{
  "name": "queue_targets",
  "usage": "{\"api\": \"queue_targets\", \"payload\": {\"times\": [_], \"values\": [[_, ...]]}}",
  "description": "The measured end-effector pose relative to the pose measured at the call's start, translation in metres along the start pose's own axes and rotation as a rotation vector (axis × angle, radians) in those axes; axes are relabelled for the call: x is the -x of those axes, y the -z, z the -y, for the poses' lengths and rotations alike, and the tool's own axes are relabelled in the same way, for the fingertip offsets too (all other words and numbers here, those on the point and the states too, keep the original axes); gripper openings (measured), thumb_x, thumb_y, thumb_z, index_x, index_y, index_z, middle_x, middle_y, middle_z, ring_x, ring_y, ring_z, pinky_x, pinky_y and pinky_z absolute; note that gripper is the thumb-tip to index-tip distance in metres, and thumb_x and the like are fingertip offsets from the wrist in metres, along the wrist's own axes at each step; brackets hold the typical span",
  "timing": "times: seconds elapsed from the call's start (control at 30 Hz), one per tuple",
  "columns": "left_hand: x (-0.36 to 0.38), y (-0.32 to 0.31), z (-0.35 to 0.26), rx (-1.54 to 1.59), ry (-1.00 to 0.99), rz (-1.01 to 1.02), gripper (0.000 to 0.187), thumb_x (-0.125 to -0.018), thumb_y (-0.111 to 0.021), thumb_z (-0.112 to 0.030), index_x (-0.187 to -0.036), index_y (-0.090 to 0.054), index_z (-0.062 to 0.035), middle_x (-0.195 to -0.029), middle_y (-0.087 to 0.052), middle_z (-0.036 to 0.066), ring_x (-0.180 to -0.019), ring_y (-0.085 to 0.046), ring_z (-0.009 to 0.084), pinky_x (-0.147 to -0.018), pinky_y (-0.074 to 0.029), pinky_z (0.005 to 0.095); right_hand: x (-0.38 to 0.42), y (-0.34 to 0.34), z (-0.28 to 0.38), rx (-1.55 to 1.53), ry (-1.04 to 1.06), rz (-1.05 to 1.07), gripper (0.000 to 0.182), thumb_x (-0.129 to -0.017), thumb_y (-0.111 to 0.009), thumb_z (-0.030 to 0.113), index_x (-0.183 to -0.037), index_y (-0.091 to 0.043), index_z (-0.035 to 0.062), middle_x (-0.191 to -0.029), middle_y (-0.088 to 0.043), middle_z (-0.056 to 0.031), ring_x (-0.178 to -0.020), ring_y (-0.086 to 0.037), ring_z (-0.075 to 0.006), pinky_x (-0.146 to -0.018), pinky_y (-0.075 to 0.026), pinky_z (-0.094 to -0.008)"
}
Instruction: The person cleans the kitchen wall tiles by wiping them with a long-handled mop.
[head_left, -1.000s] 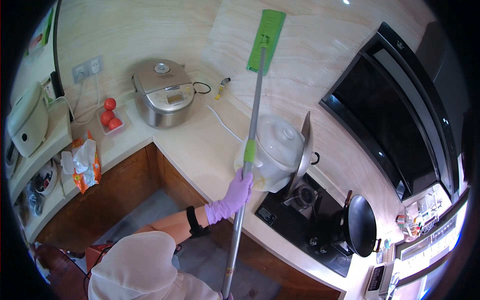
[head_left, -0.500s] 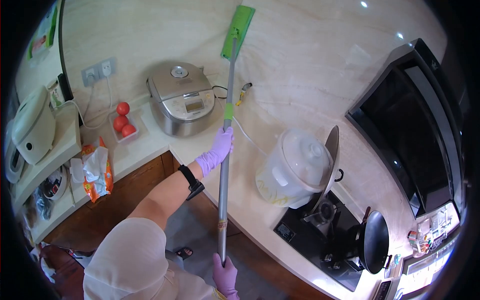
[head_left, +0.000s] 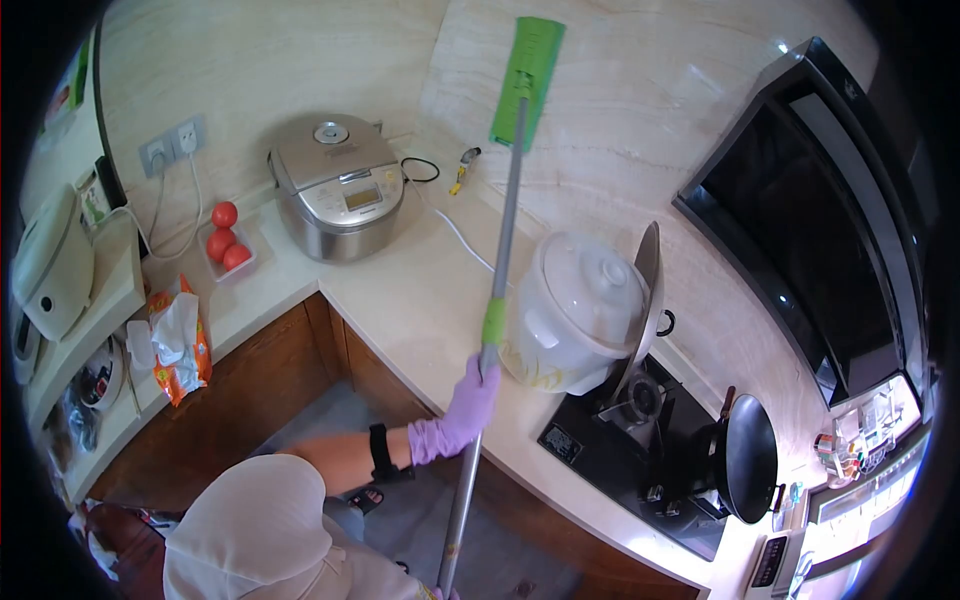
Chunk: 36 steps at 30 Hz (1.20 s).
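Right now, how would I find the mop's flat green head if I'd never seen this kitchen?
Start at the pale marble wall above the corner of the cream countertop. Follow the long grey metal pole up from the left hand in its purple glove. The flat green mop head is pressed against the wall at its top, the only bright green rectangle up there.

Pale marble wall, cream countertop, wooden cabinets, grey floor
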<state>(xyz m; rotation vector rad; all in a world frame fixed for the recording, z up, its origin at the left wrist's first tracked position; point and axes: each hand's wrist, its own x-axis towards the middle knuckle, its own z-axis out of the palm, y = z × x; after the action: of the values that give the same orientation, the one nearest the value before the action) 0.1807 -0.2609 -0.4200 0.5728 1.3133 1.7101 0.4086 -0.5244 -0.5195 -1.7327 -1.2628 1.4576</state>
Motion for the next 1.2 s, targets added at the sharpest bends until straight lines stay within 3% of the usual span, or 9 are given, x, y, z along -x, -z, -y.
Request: {"api": "queue_targets", "payload": {"times": [0.23, 0.3, 0.6, 0.67, 0.9, 0.97, 1.2], "values": [[0.063, 0.000, 0.054, -0.031, 0.058, 0.029, 0.036, -0.092, -0.046, -0.030, -0.122, -0.038, -0.0119, -0.064, -0.048, 0.001, -0.045, -0.045, 0.0081, -0.040, -0.039, 0.0255, 0.003, 0.005, 0.000, -0.053, 0.054, -0.007, 0.026, -0.085, -0.058, 0.027, -0.078, -0.055, 0.0017, -0.052, -0.048, -0.0047, -0.049, -0.043, -0.0088, -0.044, -0.036, -0.0300], [0.070, 0.008, 0.054, -0.119, 0.153, -0.014, 0.036, -0.092, -0.047, -0.029, -0.123, -0.039, -0.0125, -0.064, -0.047, 0.000, -0.045, -0.045, 0.0076, -0.039, -0.040, 0.0255, 0.002, 0.006, 0.001, -0.065, 0.066, -0.009, 0.026, -0.086, -0.058, 0.027, -0.078, -0.055, 0.0018, -0.052, -0.048, -0.0044, -0.049, -0.043, -0.0086, -0.044, -0.036, -0.0298], [0.066, 0.022, 0.068, -0.216, 0.075, -0.020, 0.038, -0.093, -0.045, -0.030, -0.125, -0.037, -0.0115, -0.067, -0.049, 0.001, -0.049, -0.046, 0.0084, -0.043, -0.040, 0.0263, -0.002, 0.003, 0.007, -0.123, 0.109, -0.052, 0.026, -0.086, -0.058, 0.027, -0.078, -0.055, 0.0022, -0.052, -0.047, -0.0030, -0.048, -0.042, -0.0078, -0.043, -0.034, -0.0289], [0.074, 0.022, 0.054, -0.178, 0.150, 0.015, 0.038, -0.093, -0.045, -0.028, -0.126, -0.036, -0.0109, -0.066, -0.048, 0.001, -0.050, -0.045, 0.0083, -0.044, -0.040, 0.0264, -0.002, 0.002, 0.008, -0.140, 0.113, -0.065, 0.026, -0.086, -0.058, 0.026, -0.077, -0.055, 0.0023, -0.052, -0.047, -0.0026, -0.048, -0.042, -0.0076, -0.043, -0.034, -0.0287], [0.081, -0.001, 0.004, -0.097, 0.090, 0.115, 0.037, -0.094, -0.045, -0.026, -0.125, -0.035, -0.0106, -0.065, -0.047, 0.001, -0.049, -0.044, 0.0077, -0.042, -0.039, 0.0259, 0.000, 0.001, 0.009, -0.182, 0.132, -0.096, 0.025, -0.086, -0.058, 0.026, -0.077, -0.055, 0.0026, -0.052, -0.046, -0.0015, -0.048, -0.041, -0.0069, -0.042, -0.033, -0.0281], [0.083, -0.022, -0.016, 0.066, 0.045, 0.173, 0.032, -0.095, -0.041, -0.021, -0.124, -0.033, -0.0101, -0.064, -0.042, -0.002, -0.039, -0.039, 0.0058, -0.032, -0.033, 0.0204, 0.001, 0.001, 0.009, -0.197, 0.143, -0.099, 0.025, -0.086, -0.058, 0.026, -0.077, -0.055, 0.0027, -0.052, -0.046, -0.0012, -0.048, -0.041, -0.0067, -0.042, -0.033, -0.0279], [0.062, -0.088, -0.086, 0.096, -0.145, 0.284, 0.032, -0.094, -0.043, -0.022, -0.123, -0.035, -0.0105, -0.063, -0.042, -0.002, -0.039, -0.038, 0.0046, -0.032, -0.032, 0.0206, 0.000, 0.004, 0.012, -0.265, 0.215, -0.138, 0.025, -0.086, -0.058, 0.026, -0.076, -0.055, 0.0030, -0.052, -0.046, -0.0001, -0.047, -0.040, -0.0061, -0.041, -0.032, -0.0272]]}}
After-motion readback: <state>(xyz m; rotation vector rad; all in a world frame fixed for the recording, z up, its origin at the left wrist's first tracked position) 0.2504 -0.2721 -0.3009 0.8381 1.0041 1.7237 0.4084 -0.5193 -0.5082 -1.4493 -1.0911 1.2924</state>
